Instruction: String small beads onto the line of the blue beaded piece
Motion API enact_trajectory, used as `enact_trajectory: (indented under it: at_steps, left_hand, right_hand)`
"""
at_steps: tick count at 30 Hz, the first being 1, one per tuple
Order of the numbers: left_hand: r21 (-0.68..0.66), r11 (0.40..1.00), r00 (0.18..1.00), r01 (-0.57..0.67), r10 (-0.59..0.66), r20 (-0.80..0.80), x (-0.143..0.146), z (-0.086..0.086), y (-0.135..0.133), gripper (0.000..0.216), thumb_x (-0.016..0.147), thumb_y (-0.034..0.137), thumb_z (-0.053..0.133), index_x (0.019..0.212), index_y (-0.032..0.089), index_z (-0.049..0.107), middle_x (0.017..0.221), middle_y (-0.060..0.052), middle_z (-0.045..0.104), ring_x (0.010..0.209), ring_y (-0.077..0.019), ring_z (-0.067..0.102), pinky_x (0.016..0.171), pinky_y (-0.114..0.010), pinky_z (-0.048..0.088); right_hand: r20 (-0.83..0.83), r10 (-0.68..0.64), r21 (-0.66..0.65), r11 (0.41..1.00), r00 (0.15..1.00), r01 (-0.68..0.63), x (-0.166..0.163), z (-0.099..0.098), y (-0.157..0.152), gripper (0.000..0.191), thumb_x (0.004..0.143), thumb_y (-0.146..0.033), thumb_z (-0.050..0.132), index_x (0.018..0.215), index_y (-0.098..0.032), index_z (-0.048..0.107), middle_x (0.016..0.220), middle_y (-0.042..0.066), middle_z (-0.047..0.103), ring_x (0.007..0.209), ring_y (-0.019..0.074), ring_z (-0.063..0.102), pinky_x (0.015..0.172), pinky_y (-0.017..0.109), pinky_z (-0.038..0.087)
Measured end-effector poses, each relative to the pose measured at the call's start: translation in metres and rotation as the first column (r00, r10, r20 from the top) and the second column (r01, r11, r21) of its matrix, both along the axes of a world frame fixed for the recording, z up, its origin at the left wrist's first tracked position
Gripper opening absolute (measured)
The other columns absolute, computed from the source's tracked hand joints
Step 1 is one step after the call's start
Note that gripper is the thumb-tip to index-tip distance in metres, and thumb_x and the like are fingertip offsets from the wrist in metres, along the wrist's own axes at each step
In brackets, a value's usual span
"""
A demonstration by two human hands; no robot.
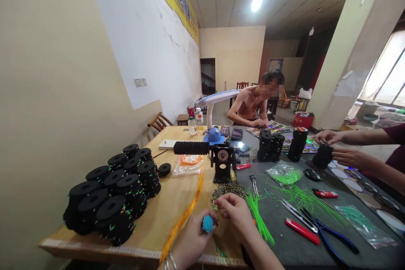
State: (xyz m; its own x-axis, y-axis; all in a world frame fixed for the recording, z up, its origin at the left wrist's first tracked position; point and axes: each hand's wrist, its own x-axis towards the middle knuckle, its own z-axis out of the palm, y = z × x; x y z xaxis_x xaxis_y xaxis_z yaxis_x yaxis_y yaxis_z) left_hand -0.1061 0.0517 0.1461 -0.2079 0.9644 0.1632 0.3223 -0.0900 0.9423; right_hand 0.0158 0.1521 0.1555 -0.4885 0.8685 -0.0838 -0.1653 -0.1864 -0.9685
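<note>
My left hand, a bracelet at its wrist, is closed around a bright blue bundle whose knobbly end faces me. My right hand is just to its right, thumb and fingers pinched at the near edge of a heap of tiny dark and coloured pieces. Whatever is between those fingertips is too small to make out. A sheaf of orange strands runs down the wooden table left of my hands. Green strands lie to the right of my right hand.
Stacked black foam spools fill the left. A black winder with a foam handle stands ahead, a lamp behind. Scissors, pliers and a red lighter lie right. A co-worker's hands hold spools; another person sits opposite.
</note>
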Motion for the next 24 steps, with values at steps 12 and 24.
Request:
enact_trajectory:
  at_steps: [12,24]
  left_hand:
    - [-0.030,0.979,0.958,-0.202,0.204,0.202,0.014,0.007,0.003,0.016,0.065,0.030,0.074,0.074,0.018,0.067,0.072,-0.002,0.068,0.067,-0.0194,0.061,0.064,-0.027,0.048]
    - [-0.081,0.974,0.901,-0.211,0.226,0.371,-0.001,-0.002,0.018,0.029,0.058,0.038,0.082,0.062,0.015,0.065,0.055,0.002,0.057,0.056,-0.0135,0.050,0.057,-0.024,0.040]
  right_hand:
    - [-0.042,-0.060,-0.074,0.996,0.997,0.057,0.004,0.003,-0.007,0.036,0.058,-0.047,0.080,0.068,-0.014,0.070,0.073,0.005,0.071,0.059,0.0122,0.056,0.051,0.021,0.038]
    - [0.004,-0.043,-0.014,0.999,0.999,0.043,-0.009,0.003,0.001,0.052,0.059,-0.059,0.076,0.087,-0.015,0.071,0.087,0.010,0.075,0.071,0.0202,0.064,0.050,0.023,0.042]
